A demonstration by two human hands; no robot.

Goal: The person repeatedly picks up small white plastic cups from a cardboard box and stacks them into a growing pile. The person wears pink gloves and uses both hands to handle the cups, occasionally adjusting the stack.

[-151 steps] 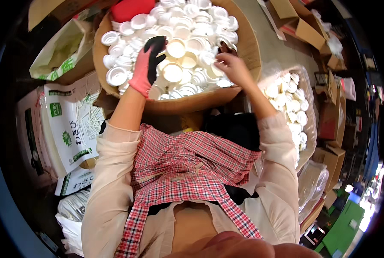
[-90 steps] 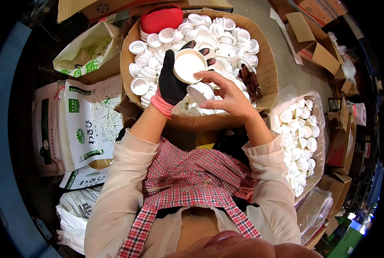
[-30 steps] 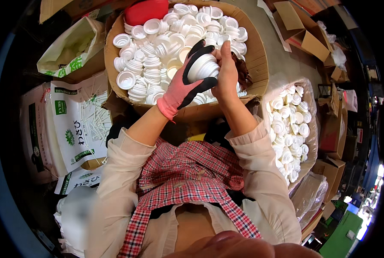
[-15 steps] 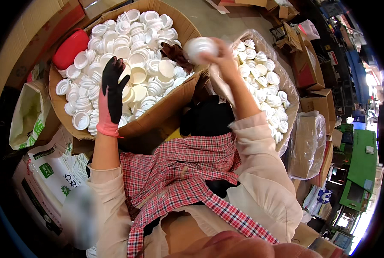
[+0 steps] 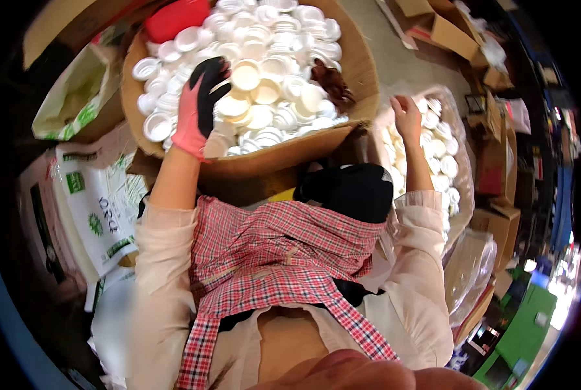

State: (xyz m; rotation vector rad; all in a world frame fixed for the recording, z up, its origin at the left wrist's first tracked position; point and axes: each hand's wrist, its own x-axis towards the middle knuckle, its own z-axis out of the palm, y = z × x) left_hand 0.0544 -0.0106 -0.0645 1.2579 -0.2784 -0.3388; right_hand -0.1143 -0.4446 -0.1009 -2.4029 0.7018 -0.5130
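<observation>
My left hand (image 5: 202,104), in a pink and black glove, is over the white plastic lids (image 5: 277,65) heaped in a large cardboard box (image 5: 264,162). Its fingers bend slightly with the thumb held apart, and nothing shows between them. Bare, my right hand (image 5: 408,117) hangs at the near left side of a second box with a clear plastic liner (image 5: 467,146). White lids (image 5: 448,166) fill that box too. The right fingers are loosely bent with no lid seen in them.
A red object (image 5: 176,19) lies at the lid heap's far left, and a brown crumpled cloth (image 5: 332,84) at its right. An open white bag (image 5: 69,107) and printed sacks (image 5: 95,201) stand at left. Cardboard boxes (image 5: 456,36) and a green machine (image 5: 524,325) are at right.
The white lid blurred in my right hand is no longer seen there; that hand has moved right, to the lined box. My left hand stays over the large box. The view has shifted.
</observation>
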